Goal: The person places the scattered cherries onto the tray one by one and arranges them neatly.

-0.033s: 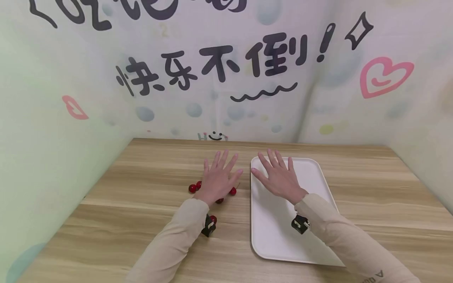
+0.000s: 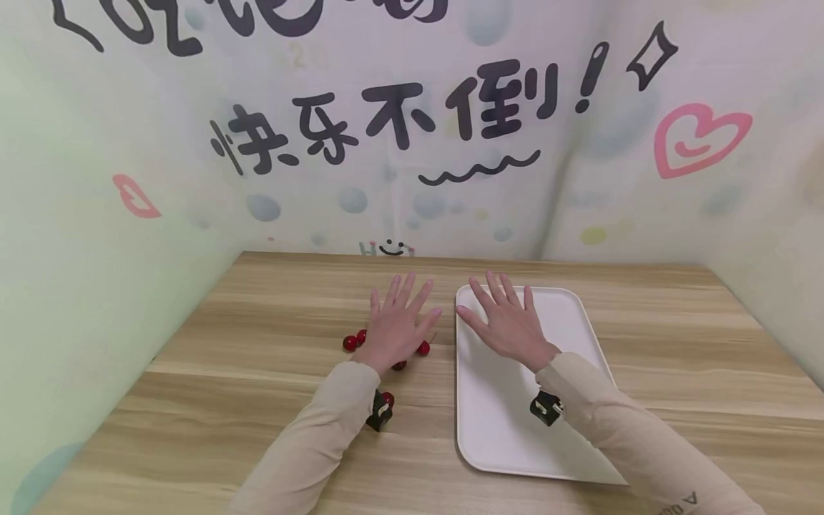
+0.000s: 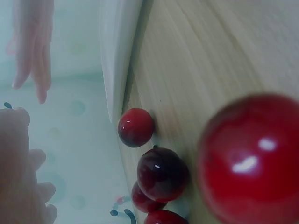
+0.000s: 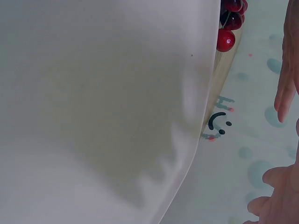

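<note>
cherries (image 3: 162, 176) shine round, bright to blackish red, while left grip (image 2: 394, 325) and right grip (image 2: 511, 325) are spread wide.

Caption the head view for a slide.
Left hand, fingers spread, over red cherries; right hand, fingers spread, over a white tray on a wooden table.

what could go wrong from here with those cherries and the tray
The left hand hovers over loose cherries; lowering it might press or scatter them. One cherry looms large in the left wrist view, so that wrist camera could bump it. The right hand, above the tray, might knock its rim.
</note>
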Demonstrator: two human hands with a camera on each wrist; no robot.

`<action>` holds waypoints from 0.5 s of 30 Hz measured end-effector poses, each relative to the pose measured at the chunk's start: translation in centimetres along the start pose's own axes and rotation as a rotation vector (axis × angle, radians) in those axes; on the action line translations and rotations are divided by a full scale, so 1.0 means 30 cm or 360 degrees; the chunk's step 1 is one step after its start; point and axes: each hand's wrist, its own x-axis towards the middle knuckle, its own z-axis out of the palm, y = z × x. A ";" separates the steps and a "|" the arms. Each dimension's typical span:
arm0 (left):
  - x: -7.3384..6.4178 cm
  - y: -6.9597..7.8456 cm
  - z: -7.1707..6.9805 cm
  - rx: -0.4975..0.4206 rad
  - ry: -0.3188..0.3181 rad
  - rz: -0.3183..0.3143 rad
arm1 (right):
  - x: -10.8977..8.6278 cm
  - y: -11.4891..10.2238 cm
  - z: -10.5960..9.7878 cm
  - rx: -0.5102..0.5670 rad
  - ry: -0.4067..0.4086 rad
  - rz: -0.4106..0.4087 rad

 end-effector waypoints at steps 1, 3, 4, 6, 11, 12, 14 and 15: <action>0.000 0.002 -0.001 0.0000 -0.0002 0.0000 | -0.001 0.001 0.000 -0.0004 0.0001 0.0001; 0.001 0.005 -0.002 0.0006 -0.0005 0.0000 | -0.002 0.002 -0.002 -0.0007 0.0009 -0.0002; 0.001 0.007 -0.003 0.0007 -0.0008 -0.0001 | -0.002 0.003 -0.001 -0.0008 0.0013 -0.0003; 0.003 0.011 -0.003 0.0007 -0.0005 0.0002 | -0.003 0.005 -0.002 -0.0015 0.0020 -0.0005; 0.008 0.019 -0.005 0.0006 0.0016 0.0003 | -0.011 0.010 -0.009 -0.0013 0.0016 -0.0005; 0.008 0.021 -0.006 0.0004 0.0021 0.0001 | -0.013 0.011 -0.012 -0.0013 0.0012 -0.0003; 0.009 0.023 -0.010 -0.0011 0.0037 -0.0004 | -0.017 0.014 -0.018 -0.0016 0.0003 0.0002; 0.009 0.023 -0.012 -0.0019 0.0052 -0.0004 | -0.018 0.015 -0.022 -0.0017 0.0000 0.0004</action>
